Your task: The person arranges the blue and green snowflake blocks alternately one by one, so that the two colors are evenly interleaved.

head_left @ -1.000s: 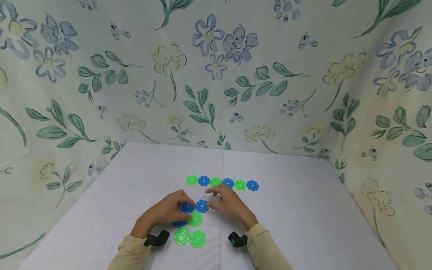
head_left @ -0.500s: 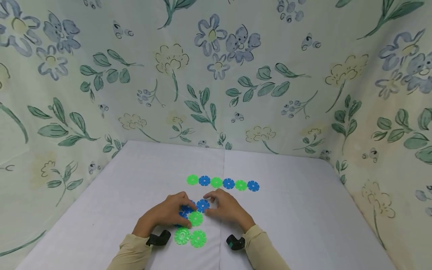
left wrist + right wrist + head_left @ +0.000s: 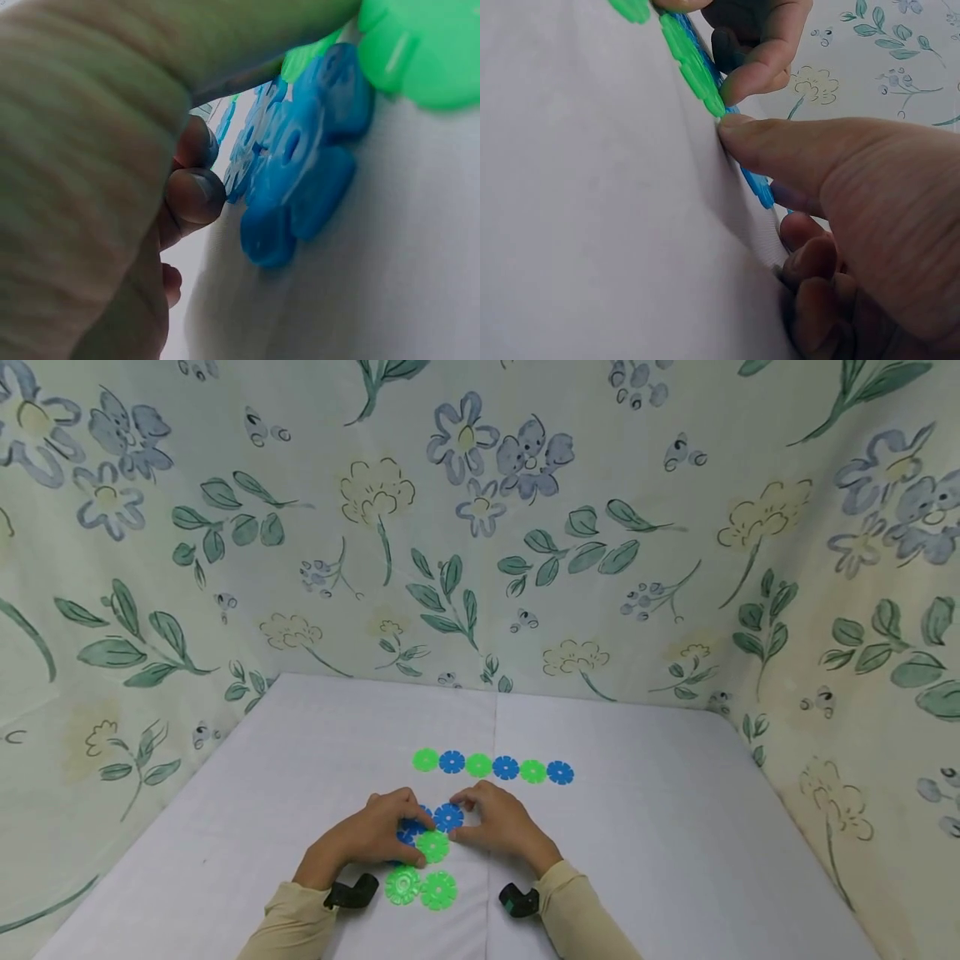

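My right hand (image 3: pixel 506 828) pinches a blue snowflake building disc (image 3: pixel 448 817) between thumb and index finger. The right wrist view shows the thumb at that disc's near edge, beside a green disc (image 3: pixel 692 67). My left hand (image 3: pixel 371 831) holds the green disc (image 3: pixel 432 847), thumb at its lower left and index fingertip at its top, where it meets the blue disc. More blue discs (image 3: pixel 410 833) lie under the left hand, partly hidden by its fingers. In the left wrist view a blue disc (image 3: pixel 292 150) sits on the cloth below the thumb.
Farther back lies a row of alternating green and blue discs (image 3: pixel 478 766). Closer to the body are two green discs, one (image 3: pixel 402 886) left of the other (image 3: pixel 438 891). A white cloth (image 3: pixel 637 827) covers the table, and a floral curtain (image 3: pixel 645 635) stands behind.
My right thumb and fingers have closed in on the blue disc's right side. The left thumb has slid slightly down and left along the green disc. The discs stay nearly in place.
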Motion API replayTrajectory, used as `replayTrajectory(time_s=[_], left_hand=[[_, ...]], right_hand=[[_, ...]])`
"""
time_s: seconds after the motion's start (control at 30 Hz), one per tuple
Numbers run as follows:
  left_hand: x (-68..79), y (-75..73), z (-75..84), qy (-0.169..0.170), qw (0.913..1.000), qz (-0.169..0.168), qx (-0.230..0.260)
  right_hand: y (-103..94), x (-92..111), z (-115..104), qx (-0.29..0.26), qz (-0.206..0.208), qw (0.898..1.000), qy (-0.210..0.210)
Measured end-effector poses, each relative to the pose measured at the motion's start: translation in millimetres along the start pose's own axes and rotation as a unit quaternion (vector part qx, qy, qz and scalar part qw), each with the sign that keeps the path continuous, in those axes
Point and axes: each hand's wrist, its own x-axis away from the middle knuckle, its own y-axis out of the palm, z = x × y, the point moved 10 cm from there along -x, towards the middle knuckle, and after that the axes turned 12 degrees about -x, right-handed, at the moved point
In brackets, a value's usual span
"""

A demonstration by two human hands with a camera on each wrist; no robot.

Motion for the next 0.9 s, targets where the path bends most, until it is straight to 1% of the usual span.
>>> replayTrajectory(time_s=[0.23,0.33,0.43,0.57,0.77,0.9], left_hand=[[-0.4,1.9,2.1,0.017,0.9996,0.018,-0.013],[-1.2,2.4,3.2,0.018,0.9995,0.021,-0.016],[-1.9,3.0,3.4,0.016,0.9996,0.017,-0.014],[-2.6,3.9,2.6,0.006,1.0,0.002,-0.006],[-4.2,5.1,2.4,-0.006,0.9999,-0.013,0.004],[-4.0,5.8,2.8,-0.008,0.9998,-0.016,0.008]], right_hand=[[2.5,-1.6,2.1,0.012,0.014,1.0,0.004],[1.4,-1.0,2.1,0.011,0.022,1.0,0.008],[0.2,-0.6,1.8,0.01,0.03,0.999,0.011],[-0.3,-0.5,1.5,0.007,0.038,0.999,0.012],[-0.4,-1.2,2.5,0.004,0.039,0.999,0.019],[-0.7,-1.0,2.0,-0.001,0.039,0.999,0.023]])
